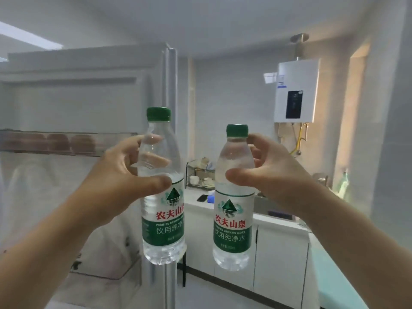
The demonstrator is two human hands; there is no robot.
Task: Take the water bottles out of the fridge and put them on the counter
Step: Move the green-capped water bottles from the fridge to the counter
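Two clear water bottles with green caps and green labels are held upright in the air in front of me. My left hand (124, 175) grips the upper body of the left bottle (163, 221). My right hand (272, 172) grips the shoulder of the right bottle (233, 228), which hangs slightly lower. The open fridge (73, 103) fills the left half of the view, its door edge (170, 85) just behind the left bottle. The white counter (287, 224) runs along the back wall to the right, behind and below the bottles.
A fridge door shelf holds several brown eggs (58, 142). On the counter stand a dish rack with cups (200, 175), a dark phone (202, 198) and a blue item (210, 198). A water heater (296, 90) hangs on the wall. A green glass bottle (343, 184) stands far right.
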